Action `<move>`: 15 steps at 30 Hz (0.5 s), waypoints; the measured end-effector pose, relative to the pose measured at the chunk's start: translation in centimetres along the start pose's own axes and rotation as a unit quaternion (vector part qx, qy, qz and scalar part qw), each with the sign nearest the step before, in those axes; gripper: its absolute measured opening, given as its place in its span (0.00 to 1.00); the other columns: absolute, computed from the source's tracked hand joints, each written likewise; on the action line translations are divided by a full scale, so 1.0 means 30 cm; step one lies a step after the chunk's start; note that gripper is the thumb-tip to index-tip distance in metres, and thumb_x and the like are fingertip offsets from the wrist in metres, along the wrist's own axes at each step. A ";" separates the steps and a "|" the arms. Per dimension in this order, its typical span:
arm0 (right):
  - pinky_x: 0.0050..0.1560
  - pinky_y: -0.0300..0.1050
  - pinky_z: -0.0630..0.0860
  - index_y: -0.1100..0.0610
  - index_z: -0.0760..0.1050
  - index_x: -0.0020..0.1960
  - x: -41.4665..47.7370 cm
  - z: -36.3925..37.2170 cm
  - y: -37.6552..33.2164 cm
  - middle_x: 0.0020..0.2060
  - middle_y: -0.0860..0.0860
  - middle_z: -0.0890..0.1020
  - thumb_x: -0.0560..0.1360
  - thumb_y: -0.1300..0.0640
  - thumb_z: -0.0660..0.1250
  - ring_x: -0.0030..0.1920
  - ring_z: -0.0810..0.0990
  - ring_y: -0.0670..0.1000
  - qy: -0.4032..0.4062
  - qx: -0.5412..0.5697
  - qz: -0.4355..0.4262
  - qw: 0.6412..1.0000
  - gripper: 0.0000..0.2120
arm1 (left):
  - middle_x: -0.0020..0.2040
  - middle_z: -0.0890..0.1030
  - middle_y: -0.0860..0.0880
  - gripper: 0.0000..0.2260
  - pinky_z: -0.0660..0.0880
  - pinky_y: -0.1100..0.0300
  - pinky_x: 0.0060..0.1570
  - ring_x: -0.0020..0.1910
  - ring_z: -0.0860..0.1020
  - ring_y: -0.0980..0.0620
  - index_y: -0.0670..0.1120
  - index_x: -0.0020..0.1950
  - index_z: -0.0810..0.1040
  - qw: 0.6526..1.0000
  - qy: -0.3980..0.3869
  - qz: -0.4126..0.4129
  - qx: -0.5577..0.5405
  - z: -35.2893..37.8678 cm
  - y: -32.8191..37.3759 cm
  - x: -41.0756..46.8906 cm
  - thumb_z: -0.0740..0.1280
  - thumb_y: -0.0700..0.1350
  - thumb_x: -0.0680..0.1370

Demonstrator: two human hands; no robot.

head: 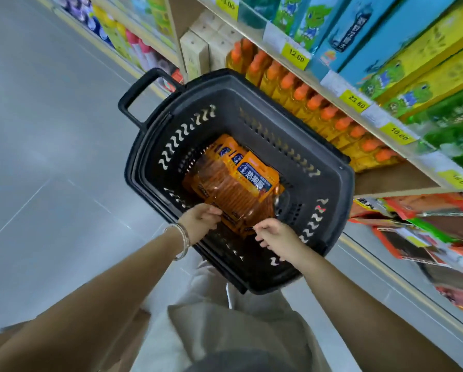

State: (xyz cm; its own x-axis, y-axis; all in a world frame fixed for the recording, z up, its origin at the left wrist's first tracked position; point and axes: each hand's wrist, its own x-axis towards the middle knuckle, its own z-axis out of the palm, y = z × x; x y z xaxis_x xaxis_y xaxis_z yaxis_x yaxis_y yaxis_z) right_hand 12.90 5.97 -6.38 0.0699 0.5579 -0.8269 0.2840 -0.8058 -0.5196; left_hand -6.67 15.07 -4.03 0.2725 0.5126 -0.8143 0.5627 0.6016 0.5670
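A black plastic shopping basket (pixel 329 183) stands on the shop floor in front of me. Inside it lie orange packs of sausages (pixel 238 189), stacked and fanned out. My left hand (pixel 199 220), with a silver bangle on the wrist, pinches the near left edge of the top pack. My right hand (pixel 276 233) pinches the near right corner of the same pack. Both hands reach down into the basket from its near rim.
The basket's pull handle (pixel 142 87) sticks out at the far left. Shelves run along the right: orange-capped bottles (pixel 316 106), blue and yellow boxes (pixel 402 49), yellow price tags (pixel 296 56), red and green packets (pixel 423 237) lower down. Grey floor (pixel 50 157) lies to the left.
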 end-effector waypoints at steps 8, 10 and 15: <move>0.37 0.40 0.71 0.55 0.72 0.52 0.471 0.014 0.070 0.39 0.51 0.79 0.81 0.57 0.58 0.35 0.76 0.47 0.058 0.119 0.168 0.977 0.05 | 0.53 0.80 0.43 0.09 0.76 0.51 0.54 0.51 0.78 0.44 0.48 0.48 0.77 0.996 0.087 -0.011 -0.024 -0.050 0.033 0.429 0.60 0.37 0.77; 0.42 0.44 0.74 0.57 0.74 0.52 0.577 0.020 0.096 0.40 0.53 0.79 0.80 0.58 0.58 0.38 0.78 0.50 0.076 0.125 0.181 0.973 0.07 | 0.60 0.77 0.40 0.10 0.72 0.57 0.54 0.55 0.76 0.45 0.44 0.58 0.76 0.996 0.075 -0.052 -0.020 -0.032 -0.010 0.535 0.61 0.38 0.78; 0.44 0.47 0.73 0.56 0.73 0.62 0.762 0.045 0.150 0.53 0.54 0.78 0.77 0.50 0.63 0.48 0.77 0.52 0.170 0.229 0.229 0.931 0.16 | 0.63 0.75 0.43 0.18 0.72 0.57 0.60 0.61 0.74 0.45 0.39 0.69 0.66 0.971 0.023 -0.039 0.233 -0.001 -0.016 0.605 0.54 0.33 0.79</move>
State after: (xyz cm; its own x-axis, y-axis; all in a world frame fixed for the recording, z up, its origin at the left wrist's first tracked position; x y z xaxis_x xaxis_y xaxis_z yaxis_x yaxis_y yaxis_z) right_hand 14.49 14.83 -27.93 0.4046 0.1023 -0.9088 -0.2818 -0.9314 -0.2303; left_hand -2.02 24.09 -19.07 0.1858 0.5102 -0.8397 0.8755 0.3020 0.3772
